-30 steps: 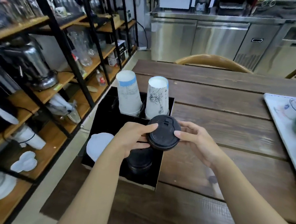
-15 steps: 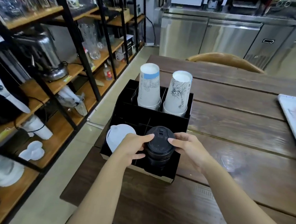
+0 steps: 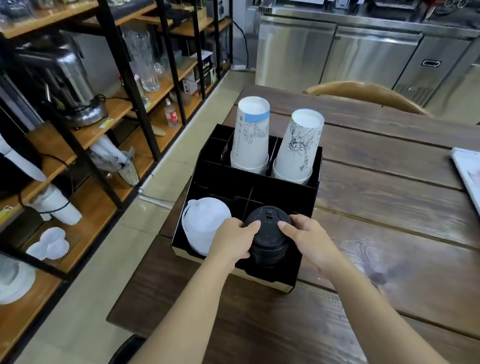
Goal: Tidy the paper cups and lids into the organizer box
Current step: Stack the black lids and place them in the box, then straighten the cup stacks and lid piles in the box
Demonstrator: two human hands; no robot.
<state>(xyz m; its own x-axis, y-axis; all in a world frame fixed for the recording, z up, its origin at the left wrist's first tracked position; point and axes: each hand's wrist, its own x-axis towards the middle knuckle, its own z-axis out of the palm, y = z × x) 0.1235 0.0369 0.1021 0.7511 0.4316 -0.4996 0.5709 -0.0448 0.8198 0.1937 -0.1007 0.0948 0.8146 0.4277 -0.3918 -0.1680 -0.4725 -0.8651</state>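
Head view shows a stack of black lids [image 3: 267, 237] sitting in the front right compartment of a black organizer box [image 3: 313, 170], pinched from both sides: the left hand [image 3: 233, 239] presses its thumb and fingers [image 3: 254, 225] against the left rim of the stack, and the right hand [image 3: 310, 240] presses its own against the right rim. Raised lettering marks the top lid, too small to read. Just beside, in the front left compartment, lies a stack of white lids [image 3: 201, 226]. At the back of the box stand two stacks of paper cups, upside down: the left cups [image 3: 250, 138] carry a blue band and a line drawing of buildings, the right cups [image 3: 299, 146] a black line drawing of a figure; no words on either can be made out. The box rests near the left edge of a dark wooden plank surface [image 3: 388, 198], with a white tray [image 3: 477, 181] at its right edge and a curved wooden chair back [image 3: 364, 91] behind. Left of the pale tiled floor [image 3: 133, 225], black-framed wooden shelves [image 3: 100, 132] hold glassware, a metal urn and white cups. Stainless steel cabinets [image 3: 367, 54] line the far wall.
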